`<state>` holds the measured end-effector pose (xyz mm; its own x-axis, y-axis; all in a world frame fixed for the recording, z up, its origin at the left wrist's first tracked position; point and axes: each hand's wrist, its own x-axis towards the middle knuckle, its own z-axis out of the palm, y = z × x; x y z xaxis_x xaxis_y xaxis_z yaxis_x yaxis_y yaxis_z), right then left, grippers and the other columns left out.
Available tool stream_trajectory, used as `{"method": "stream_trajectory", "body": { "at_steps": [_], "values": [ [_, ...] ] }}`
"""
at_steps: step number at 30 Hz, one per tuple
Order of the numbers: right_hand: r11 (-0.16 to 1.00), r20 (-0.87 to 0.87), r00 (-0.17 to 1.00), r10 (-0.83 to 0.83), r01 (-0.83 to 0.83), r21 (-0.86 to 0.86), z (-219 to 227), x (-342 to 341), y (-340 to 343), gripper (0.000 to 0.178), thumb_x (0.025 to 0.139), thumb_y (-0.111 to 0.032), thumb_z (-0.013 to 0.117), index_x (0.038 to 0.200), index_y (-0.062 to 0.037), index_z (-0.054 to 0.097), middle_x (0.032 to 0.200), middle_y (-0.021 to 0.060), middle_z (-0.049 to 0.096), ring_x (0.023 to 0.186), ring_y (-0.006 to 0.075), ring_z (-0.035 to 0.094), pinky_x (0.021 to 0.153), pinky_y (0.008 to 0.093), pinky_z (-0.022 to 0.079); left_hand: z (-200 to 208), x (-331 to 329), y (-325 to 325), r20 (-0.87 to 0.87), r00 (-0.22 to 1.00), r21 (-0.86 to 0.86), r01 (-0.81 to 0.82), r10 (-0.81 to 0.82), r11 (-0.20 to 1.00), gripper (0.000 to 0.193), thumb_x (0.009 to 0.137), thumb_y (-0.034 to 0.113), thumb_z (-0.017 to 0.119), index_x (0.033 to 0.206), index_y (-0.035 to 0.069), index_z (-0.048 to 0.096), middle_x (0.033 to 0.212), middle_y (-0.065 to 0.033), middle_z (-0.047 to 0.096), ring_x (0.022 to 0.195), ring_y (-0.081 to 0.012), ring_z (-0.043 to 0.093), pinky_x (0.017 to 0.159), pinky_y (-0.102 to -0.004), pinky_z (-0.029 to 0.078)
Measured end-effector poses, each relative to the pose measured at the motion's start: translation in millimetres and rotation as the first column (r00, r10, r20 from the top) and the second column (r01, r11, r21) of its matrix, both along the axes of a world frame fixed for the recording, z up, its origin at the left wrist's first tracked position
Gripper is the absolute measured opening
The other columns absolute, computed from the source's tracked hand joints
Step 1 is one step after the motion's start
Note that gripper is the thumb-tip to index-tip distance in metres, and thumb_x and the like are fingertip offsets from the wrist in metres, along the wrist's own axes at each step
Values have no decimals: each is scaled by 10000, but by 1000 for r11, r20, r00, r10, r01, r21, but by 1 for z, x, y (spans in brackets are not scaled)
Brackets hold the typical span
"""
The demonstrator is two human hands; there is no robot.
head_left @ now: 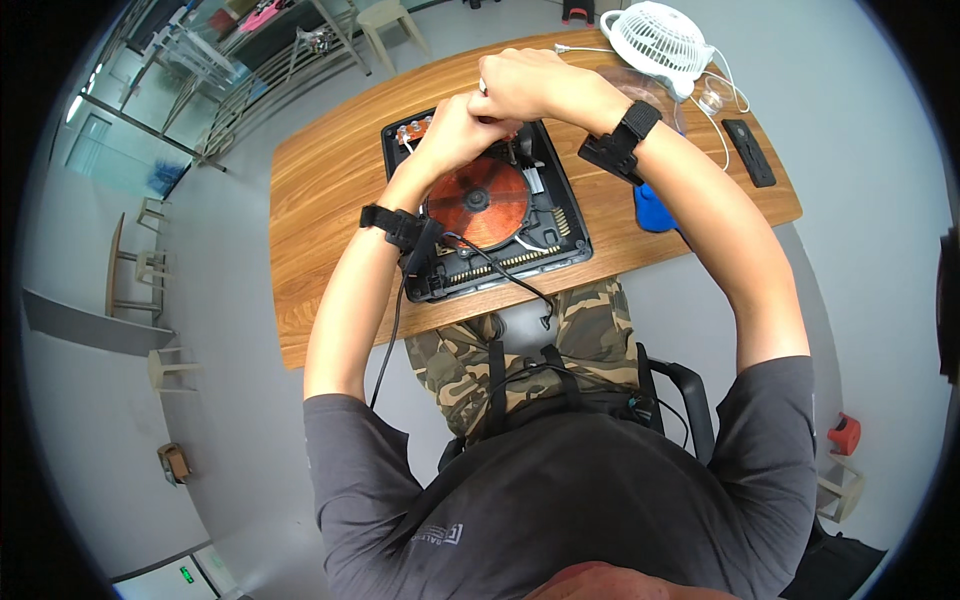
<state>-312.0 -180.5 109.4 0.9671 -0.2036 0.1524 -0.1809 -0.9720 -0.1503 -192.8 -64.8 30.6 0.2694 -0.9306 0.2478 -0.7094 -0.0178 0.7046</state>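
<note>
Grey shirt (620,480) looming closest, the left hand (462,132) and right hand (525,82) meet over the far side of the opened coil appliance (500,205) on the worktop (325,205), whatever they grip hidden, apparently at close fingerwork that next calls for steadiness.

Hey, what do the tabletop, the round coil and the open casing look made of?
Tabletop: wood or wood-look laminate, smooth, with brown grain streaks. Round coil: probably copper, slightly glossy, judging by its reddish-orange colour. Open casing: likely moulded plastic, dull black, with slots and rounded corners, though painted metal isn't ruled out.
</note>
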Motion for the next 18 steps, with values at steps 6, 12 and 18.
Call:
{"method": "stream_trajectory", "body": {
  "at_steps": [6, 12, 18],
  "values": [
    [993, 90, 993, -81, 88, -73, -4, 5, 5, 465, 923, -379, 547, 782, 20, 740, 798, 238, 724, 769, 413, 722, 716, 484, 592, -4, -7, -10, 111, 979, -11, -171, 171, 985, 266, 813, 277, 815, 881, 25, 763, 804, -75, 763, 769, -163, 712, 720, -328, 542],
    [999, 27, 999, -42, 43, -30, -10, 8, -4, 408, 907, -361, 552, 900, 17, 703, 826, 238, 725, 808, 413, 718, 740, 494, 578, 1, -8, -5, -35, 996, 16, -83, 83, 996, 227, 828, 226, 799, 935, 30, 758, 848, -62, 761, 809, -135, 693, 738, -323, 536],
    [1000, -26, 1000, 6, -5, 14, 1, -4, -4, 463, 870, -402, 570, 1053, 19, 634, 884, 250, 725, 844, 428, 710, 752, 505, 562, 0, 1, -2, -95, 995, 16, 28, -26, 999, 258, 818, 193, 805, 1000, 20, 745, 972, -102, 766, 902, -165, 710, 800, -335, 549]
  ]
}}
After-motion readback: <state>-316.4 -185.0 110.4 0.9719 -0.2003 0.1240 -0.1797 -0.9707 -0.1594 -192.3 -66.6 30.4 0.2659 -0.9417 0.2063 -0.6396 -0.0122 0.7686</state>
